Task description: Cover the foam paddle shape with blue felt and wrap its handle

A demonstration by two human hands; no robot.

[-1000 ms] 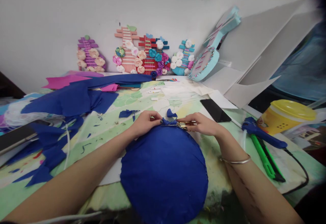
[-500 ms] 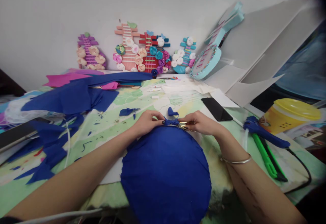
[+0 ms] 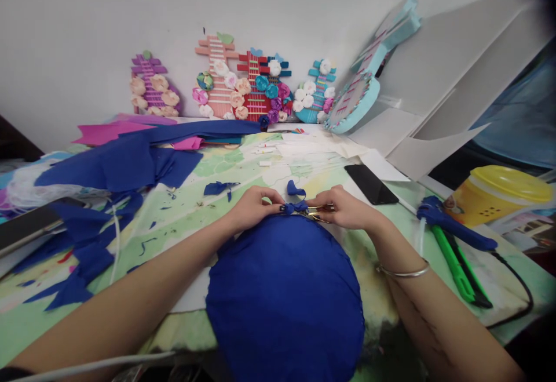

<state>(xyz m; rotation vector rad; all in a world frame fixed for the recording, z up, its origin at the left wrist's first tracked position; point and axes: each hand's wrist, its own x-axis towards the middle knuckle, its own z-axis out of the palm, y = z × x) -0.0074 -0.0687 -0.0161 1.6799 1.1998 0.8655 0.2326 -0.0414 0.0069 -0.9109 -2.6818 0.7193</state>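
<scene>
The round blue piece [image 3: 286, 295] lies flat in front of the person, its near side seeming to overhang the edge of the tabletop [image 3: 169, 211] and a white sheet [image 3: 193, 293] showing at its left. Loose blue material [image 3: 296, 204] bunches at its far rim, and everything turns on that spot: it sits between the two hands, just right of the left fingertips and at the tip end of the gold scissors [image 3: 320, 214], whose long axis runs crosswise along the rim, pointing left. The left hand [image 3: 257, 207] is the nearer, its grip a closed pinch of thumb and finger at the bunched material. The right hand [image 3: 351, 208] has its grip curled round the scissors' handles; how far apart the blades stand cannot be told. Just beyond the fingers is a curled blue scrap [image 3: 296, 188]. Farther right are a black phone [image 3: 371, 185], a blue glue gun [image 3: 456, 224] and a green cutter [image 3: 454, 265]; well to the left lies a heap of blue sheeting [image 3: 108, 164].
</scene>
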